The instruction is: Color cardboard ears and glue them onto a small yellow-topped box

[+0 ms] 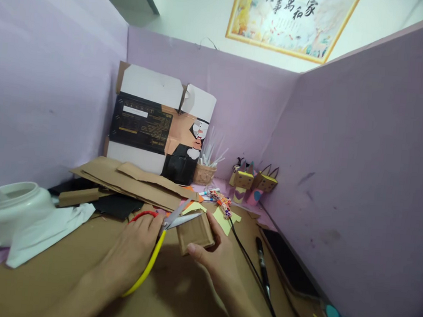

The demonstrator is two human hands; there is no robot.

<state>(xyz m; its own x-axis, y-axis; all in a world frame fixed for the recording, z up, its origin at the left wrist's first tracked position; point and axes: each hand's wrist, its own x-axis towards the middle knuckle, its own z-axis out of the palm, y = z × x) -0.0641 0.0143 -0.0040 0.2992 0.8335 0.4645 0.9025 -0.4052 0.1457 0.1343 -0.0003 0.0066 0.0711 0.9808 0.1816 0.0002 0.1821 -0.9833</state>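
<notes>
A pair of scissors with a red loop and a yellow loop (pixel 155 257) is in my left hand (pixel 133 245), its fingers closed round the handles. The metal blades stand apart and point to the upper right; one lies along the top edge of a small brown cardboard box (pixel 194 235). My right hand (pixel 221 253) grips that box from the right, thumb at the near lower corner and fingers behind the right side. Whether the blade touches the cardboard I cannot tell. Behind the box lie pieces of pale yellow paper (pixel 224 222).
Brown cardboard sheets (pixel 135 184) are piled at the back left, near a white pot (pixel 14 210). A glue gun (pixel 222 204) trails its black cable (pixel 243 255) past a black pen (pixel 262 266). Small cardboard figures (pixel 244 180) stand at the back right. Purple walls (pixel 362 167) enclose the table.
</notes>
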